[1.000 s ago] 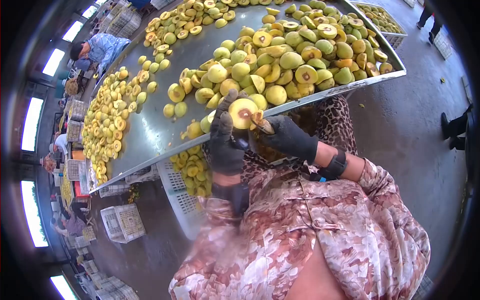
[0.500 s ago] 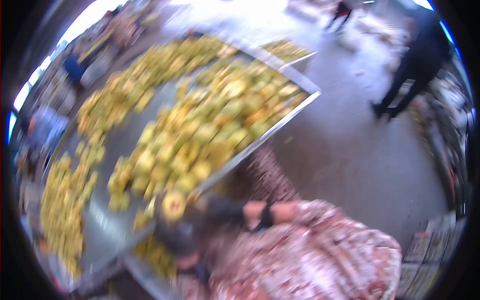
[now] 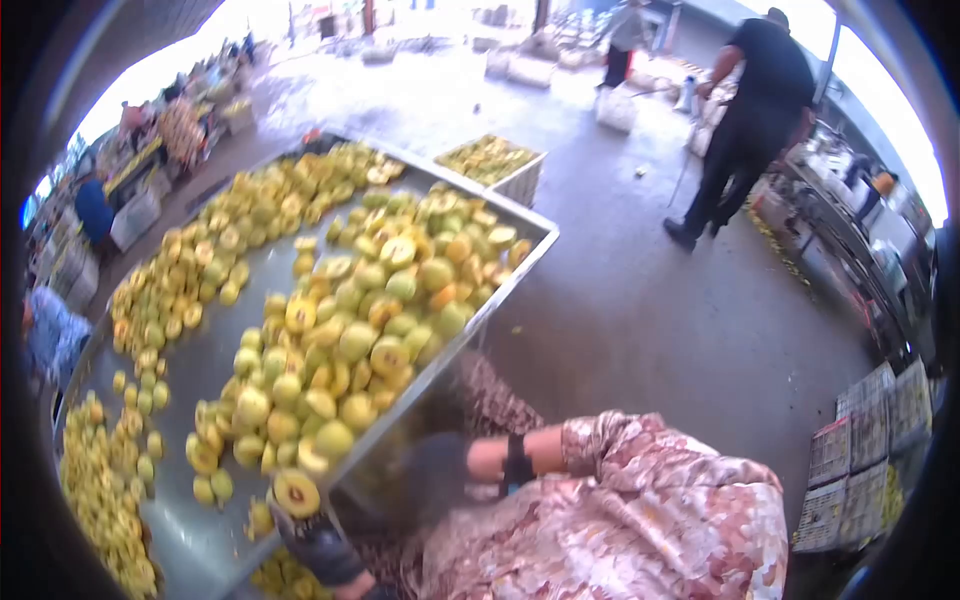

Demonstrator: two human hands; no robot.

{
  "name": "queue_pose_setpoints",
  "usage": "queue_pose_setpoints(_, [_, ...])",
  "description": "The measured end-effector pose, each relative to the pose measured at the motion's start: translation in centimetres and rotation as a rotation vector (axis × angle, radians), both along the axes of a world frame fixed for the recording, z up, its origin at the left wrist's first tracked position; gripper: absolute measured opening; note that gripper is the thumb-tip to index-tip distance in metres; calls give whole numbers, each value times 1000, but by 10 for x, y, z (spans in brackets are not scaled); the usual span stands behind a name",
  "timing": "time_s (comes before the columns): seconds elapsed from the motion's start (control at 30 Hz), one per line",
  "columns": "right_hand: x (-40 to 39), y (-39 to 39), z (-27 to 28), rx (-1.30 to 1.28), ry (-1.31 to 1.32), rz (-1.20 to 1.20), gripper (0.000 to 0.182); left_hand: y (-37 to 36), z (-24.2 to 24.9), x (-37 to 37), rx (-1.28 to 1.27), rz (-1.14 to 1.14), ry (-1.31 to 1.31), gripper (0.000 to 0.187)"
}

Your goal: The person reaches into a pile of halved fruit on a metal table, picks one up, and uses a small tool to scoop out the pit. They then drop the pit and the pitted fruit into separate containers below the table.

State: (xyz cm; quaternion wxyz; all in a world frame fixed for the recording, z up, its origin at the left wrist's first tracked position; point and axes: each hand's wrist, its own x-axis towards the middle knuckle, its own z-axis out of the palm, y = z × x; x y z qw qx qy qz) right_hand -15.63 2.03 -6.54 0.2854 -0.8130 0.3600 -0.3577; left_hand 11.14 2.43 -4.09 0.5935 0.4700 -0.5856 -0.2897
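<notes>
One metal table [image 3: 185, 470] bears two masses of fruit, a central heap [image 3: 360, 340] and a long band [image 3: 215, 250] along its far side; individual pieces are too many to count. At the table's near edge are two gloved hands, the left hand [image 3: 322, 555] and the right hand [image 3: 437, 472], and one held fruit half [image 3: 296, 493]. The half is round and pale yellow with a brown centre, cut face exposed. The left hand grasps it, hiding part of its rim; blur prevents telling whether the right holds anything. Right of the table, well apart: one person in black [image 3: 755, 120] and stacked crates [image 3: 845, 465]. Just beyond its far right corner: one fruit-filled crate [image 3: 518, 187].
</notes>
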Motion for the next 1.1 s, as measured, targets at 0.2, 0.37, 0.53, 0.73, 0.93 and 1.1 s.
queue_pose_setpoints(0.2, [25,-7,62,454,-329,-69,22,2,23,-22,-224,295,-615,48])
queue_pose_setpoints(0.37, [42,-2,73,482,-208,75,25,8,57,-55,307,-312,1015,40])
queue_pose_setpoints(0.53, [50,-8,73,518,-328,40,27,12,54,-56,231,-246,727,46])
queue_pose_setpoints(0.73, [61,-14,66,426,-393,20,28,-3,52,-65,226,-265,976,50])
queue_pose_setpoints(0.93, [63,-22,52,285,-372,-7,30,-8,45,-74,252,-265,989,50])
queue_pose_setpoints(1.1, [55,-19,48,174,-306,-63,32,-12,41,-77,219,-270,856,49])
